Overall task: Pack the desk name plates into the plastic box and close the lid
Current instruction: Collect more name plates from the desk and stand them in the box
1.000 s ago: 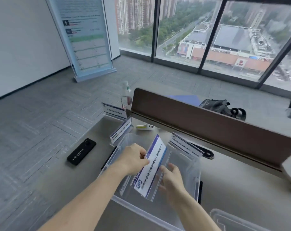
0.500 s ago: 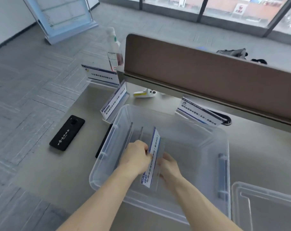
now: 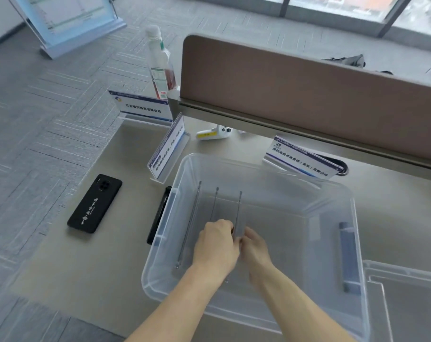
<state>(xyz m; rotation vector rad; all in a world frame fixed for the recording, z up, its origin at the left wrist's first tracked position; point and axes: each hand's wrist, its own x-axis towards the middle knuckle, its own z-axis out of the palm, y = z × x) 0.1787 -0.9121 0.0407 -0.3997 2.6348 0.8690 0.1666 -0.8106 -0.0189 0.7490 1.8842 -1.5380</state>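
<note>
A clear plastic box (image 3: 355, 218) stands open on the desk. Three name plates stand on edge inside it at the left, seen as thin lines. My left hand (image 3: 215, 245) and my right hand (image 3: 255, 248) are down in the box and pinch the rightmost plate (image 3: 238, 211) from either side. Three more name plates stand on the desk: one at the far left corner (image 3: 143, 107), one beside the box's far left corner (image 3: 167, 146), one behind the box (image 3: 300, 160). The clear lid (image 3: 406, 299) lies at the right of the box.
A black phone (image 3: 95, 203) lies left of the box and a dark flat object (image 3: 159, 213) sits against the box's left wall. A bottle (image 3: 161, 65) and a small white device (image 3: 214, 133) stand near the brown divider (image 3: 308, 90). The desk's left edge drops to the floor.
The plate I hold has gone from tilted above the box to upright on its edge inside, next to the other two. My view has tipped down towards the box.
</note>
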